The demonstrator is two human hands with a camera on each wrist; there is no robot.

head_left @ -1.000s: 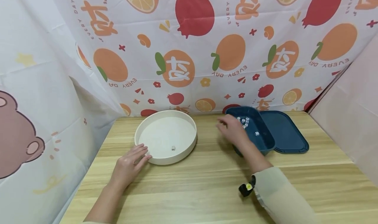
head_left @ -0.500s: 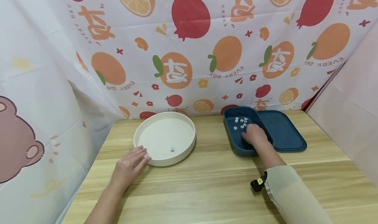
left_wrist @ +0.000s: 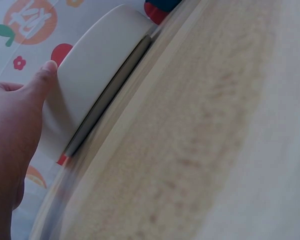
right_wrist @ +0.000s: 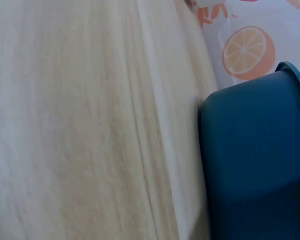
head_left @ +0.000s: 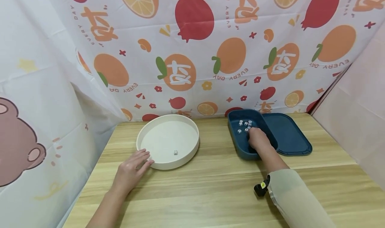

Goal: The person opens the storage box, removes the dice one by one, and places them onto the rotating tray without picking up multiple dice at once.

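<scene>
My left hand rests against the near left of a round cream tray, its fingertips and thumb touching the rim. In the left wrist view the thumb lies along the tray's outer wall. A single white die sits inside the tray near the front. On the right, my right hand reaches down into a dark blue rectangular box. Its fingertips are hidden, so whether they hold a die cannot be seen. Several white dice lie in the box just beyond that hand.
A dark blue lid lies flat on the wooden table, right of the box. Fruit-printed cloth hangs right behind the table, and more cloth closes off both sides. In the right wrist view, the box's outer wall shows.
My right hand has moved from the box's left edge rightward and down into the box, uncovering dice there. Since half a second ago it has barely shifted. The left hand has stayed at the tray.
</scene>
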